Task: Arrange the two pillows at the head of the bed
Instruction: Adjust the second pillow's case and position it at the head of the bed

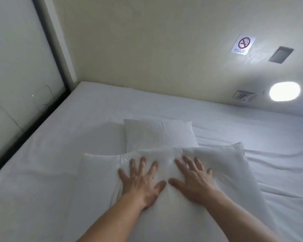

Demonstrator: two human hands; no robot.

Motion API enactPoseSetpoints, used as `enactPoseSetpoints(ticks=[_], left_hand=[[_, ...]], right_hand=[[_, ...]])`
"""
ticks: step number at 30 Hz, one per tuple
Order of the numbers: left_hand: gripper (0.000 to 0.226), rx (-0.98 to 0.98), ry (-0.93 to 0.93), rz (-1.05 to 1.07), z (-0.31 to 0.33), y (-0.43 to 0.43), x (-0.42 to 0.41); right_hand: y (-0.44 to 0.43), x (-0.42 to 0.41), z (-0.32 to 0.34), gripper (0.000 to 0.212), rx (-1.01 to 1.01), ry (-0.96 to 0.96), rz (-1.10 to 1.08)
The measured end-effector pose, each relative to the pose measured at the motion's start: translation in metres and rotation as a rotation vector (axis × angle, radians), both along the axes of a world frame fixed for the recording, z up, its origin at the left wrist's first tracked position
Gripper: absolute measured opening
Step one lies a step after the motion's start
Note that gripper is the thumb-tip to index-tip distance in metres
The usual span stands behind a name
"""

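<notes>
The left hand (142, 180) and right hand (192, 179) press flat, fingers spread and gripping nothing, on the near pillow (164, 198), mid-bed just in front of the far pillow (157, 133), so the step appears to be smoothing; next, each pillow likely needs grasping and moving headward

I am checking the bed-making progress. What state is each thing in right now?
Near pillow: flat, pressed under both palms.
Far pillow: flat, untouched.
Left hand: open, fingers spread.
Right hand: open, fingers spread.
Sheet: spread, wrinkled at right.
Wall light: on.
</notes>
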State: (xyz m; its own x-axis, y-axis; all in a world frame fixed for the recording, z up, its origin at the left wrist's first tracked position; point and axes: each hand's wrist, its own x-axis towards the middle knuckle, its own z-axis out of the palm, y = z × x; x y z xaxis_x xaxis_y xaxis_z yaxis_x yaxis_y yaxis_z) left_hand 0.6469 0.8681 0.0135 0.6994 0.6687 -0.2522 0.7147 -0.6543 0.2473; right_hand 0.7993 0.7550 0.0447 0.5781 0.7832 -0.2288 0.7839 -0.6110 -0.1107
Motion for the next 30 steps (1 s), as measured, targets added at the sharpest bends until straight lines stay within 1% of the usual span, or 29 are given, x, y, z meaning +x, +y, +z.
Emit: enactPoseSetpoints(ticks=[2,4,5,7,9,12,15,20,22,24,26,28,30], left_hand=[[0.074,0.083,-0.039,0.038,-0.079,0.019,0.023],[0.070,0.097,-0.056,0.042,-0.141,0.036,0.029],[0.069,0.105,-0.080,0.037,-0.161,0.044,0.033],[0.066,0.121,-0.112,0.046,-0.182,0.060,0.045],[0.063,0.120,-0.096,0.059,-0.185,0.072,0.055],[0.061,0.112,-0.072,0.043,-0.182,0.074,0.059],[0.060,0.137,-0.089,0.026,-0.185,0.074,0.058],[0.056,0.199,-0.172,-0.011,-0.195,0.075,0.063],[0.055,0.256,-0.214,-0.010,-0.199,0.074,0.066],[0.052,0.269,-0.281,0.012,-0.196,0.078,0.070],[0.045,0.202,-0.274,0.006,-0.188,0.080,0.071],[0.036,0.069,-0.177,-0.022,-0.171,0.083,0.077],[0.032,-0.017,-0.040,-0.089,-0.143,0.095,0.078]], right_hand=[[0.025,0.017,-0.090,0.082,-0.012,-0.105,0.013],[0.052,0.021,-0.155,0.076,-0.002,-0.163,0.050],[0.064,0.025,-0.176,0.074,0.042,-0.175,0.058],[0.082,0.037,-0.197,0.071,0.125,-0.186,0.053],[0.093,0.047,-0.201,0.068,0.171,-0.169,0.043],[0.090,0.050,-0.198,0.065,0.168,-0.143,0.053],[0.088,0.053,-0.201,0.064,0.186,-0.135,0.057],[0.089,0.059,-0.204,0.058,0.266,-0.163,0.066],[0.090,0.060,-0.206,0.054,0.275,-0.196,0.069],[0.094,0.059,-0.203,0.049,0.274,-0.219,0.056],[0.096,0.060,-0.194,0.043,0.235,-0.220,0.048],[0.096,0.062,-0.184,0.038,0.170,-0.202,0.022],[0.103,0.057,-0.164,0.041,0.076,-0.203,0.006]])
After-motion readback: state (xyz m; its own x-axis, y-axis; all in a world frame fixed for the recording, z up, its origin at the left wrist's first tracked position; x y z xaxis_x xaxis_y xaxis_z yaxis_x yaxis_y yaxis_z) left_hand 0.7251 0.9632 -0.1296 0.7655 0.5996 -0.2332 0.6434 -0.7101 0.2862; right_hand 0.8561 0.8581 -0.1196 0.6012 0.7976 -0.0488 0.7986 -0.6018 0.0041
